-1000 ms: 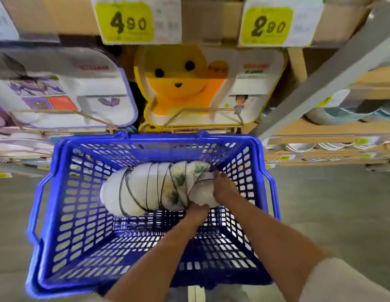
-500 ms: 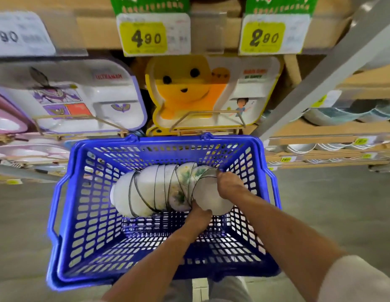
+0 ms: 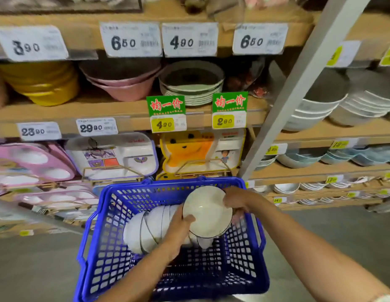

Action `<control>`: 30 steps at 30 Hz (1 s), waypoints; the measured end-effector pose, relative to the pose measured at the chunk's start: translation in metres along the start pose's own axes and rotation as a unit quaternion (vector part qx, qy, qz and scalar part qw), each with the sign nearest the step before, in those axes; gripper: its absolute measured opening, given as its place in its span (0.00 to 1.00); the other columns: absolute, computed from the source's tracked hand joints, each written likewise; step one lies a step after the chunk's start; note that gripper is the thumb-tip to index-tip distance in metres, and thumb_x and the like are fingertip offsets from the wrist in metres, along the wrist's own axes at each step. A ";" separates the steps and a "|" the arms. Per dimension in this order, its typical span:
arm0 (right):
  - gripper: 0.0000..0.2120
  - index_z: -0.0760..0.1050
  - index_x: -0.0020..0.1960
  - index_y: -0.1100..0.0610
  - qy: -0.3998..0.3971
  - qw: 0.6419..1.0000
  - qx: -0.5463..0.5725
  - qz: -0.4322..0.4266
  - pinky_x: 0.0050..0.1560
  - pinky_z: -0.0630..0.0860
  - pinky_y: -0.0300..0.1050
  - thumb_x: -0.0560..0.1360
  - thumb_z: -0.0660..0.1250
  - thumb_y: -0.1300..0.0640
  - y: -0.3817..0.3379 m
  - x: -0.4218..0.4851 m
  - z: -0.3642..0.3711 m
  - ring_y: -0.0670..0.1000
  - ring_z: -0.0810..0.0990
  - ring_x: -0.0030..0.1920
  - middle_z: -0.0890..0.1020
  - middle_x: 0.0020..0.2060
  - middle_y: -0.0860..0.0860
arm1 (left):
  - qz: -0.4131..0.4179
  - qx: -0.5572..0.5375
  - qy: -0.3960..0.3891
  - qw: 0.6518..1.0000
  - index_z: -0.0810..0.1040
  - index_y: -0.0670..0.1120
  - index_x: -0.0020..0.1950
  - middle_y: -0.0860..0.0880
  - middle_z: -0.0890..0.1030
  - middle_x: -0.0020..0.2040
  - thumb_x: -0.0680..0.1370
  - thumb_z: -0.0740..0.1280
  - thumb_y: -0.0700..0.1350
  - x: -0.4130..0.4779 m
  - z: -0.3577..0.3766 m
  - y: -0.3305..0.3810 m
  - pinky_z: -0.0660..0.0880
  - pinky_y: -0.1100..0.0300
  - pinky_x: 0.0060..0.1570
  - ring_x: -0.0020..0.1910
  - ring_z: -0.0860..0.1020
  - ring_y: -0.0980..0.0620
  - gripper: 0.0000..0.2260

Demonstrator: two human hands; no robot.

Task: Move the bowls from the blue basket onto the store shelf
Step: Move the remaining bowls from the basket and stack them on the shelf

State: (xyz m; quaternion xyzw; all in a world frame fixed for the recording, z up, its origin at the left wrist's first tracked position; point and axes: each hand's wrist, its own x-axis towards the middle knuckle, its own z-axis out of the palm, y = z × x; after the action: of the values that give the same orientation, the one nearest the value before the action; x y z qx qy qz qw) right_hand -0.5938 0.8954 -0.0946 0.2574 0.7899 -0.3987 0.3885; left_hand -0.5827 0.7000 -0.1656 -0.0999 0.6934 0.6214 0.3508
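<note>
While a row of white bowls (image 3: 146, 227) lies on its side inside a blue basket (image 3: 244, 260) in a crockery aisle, a person's left hand (image 3: 178, 231) and right hand (image 3: 235, 201) both clasp one dark-rimmed bowl (image 3: 207, 212), held face-up just above the basket's right part. The left thumb lies over the near rim; the right fingers curl round the far edge. Something pale shows beneath the bowl, and whether it is a second one nested under it cannot be told. The bowls in the row touch one another, just beside the left hand. None from the basket appears to have reached the store shelf (image 3: 320, 171), which is lined with stacked crockery beyond a grey upright post (image 3: 298, 88). The lift looks barely begun. From here the danger is a slip: glazed china held only by its rim could tip out of the grip, or clip the basket's edge or the post on the way up. With nothing bracing its right end, the row could also roll and knock together
</note>
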 end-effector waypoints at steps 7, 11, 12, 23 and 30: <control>0.14 0.70 0.59 0.62 -0.027 0.974 0.194 -0.113 0.41 0.84 0.51 0.75 0.56 0.67 -0.044 -0.070 -0.031 0.57 0.85 0.38 0.84 0.38 0.59 | 0.113 -0.234 -0.025 0.965 0.76 0.50 0.61 0.47 0.83 0.55 0.61 0.64 0.43 -0.054 -0.017 0.099 0.75 0.50 0.48 0.53 0.79 0.44 0.27; 0.11 0.72 0.58 0.57 0.006 0.948 0.249 -0.200 0.36 0.83 0.48 0.76 0.59 0.61 -0.072 -0.110 -0.036 0.55 0.85 0.37 0.85 0.37 0.54 | 0.195 -0.250 0.005 0.948 0.77 0.49 0.59 0.48 0.84 0.51 0.64 0.59 0.44 -0.086 -0.024 0.151 0.78 0.53 0.40 0.49 0.81 0.47 0.24; 0.09 0.73 0.56 0.55 0.032 0.943 0.250 -0.218 0.35 0.83 0.47 0.77 0.59 0.59 -0.078 -0.120 -0.034 0.53 0.84 0.35 0.84 0.37 0.53 | 0.208 -0.247 0.013 0.946 0.78 0.50 0.59 0.49 0.84 0.50 0.66 0.59 0.44 -0.094 -0.025 0.163 0.78 0.55 0.36 0.48 0.82 0.47 0.23; 0.21 0.79 0.59 0.53 0.191 0.714 0.537 -0.405 0.54 0.74 0.52 0.73 0.54 0.64 -0.106 -0.207 -0.018 0.58 0.78 0.57 0.82 0.57 0.57 | 0.187 -0.237 -0.023 0.953 0.79 0.47 0.55 0.46 0.85 0.46 0.71 0.60 0.44 -0.155 -0.014 0.252 0.78 0.56 0.33 0.47 0.80 0.43 0.15; 0.23 0.79 0.60 0.54 0.234 0.654 0.596 -0.403 0.52 0.78 0.52 0.71 0.55 0.64 -0.063 -0.251 -0.052 0.60 0.78 0.58 0.82 0.57 0.57 | 0.242 -0.172 -0.076 0.952 0.79 0.50 0.47 0.54 0.84 0.32 0.74 0.59 0.44 -0.183 0.052 0.268 0.74 0.63 0.26 0.37 0.80 0.50 0.09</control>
State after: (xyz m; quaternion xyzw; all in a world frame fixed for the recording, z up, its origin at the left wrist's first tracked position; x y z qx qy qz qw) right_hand -0.5184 0.8793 0.1574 0.1752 0.4739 -0.8276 -0.2443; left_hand -0.5841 0.7495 0.1594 0.0599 0.5510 0.8031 0.2187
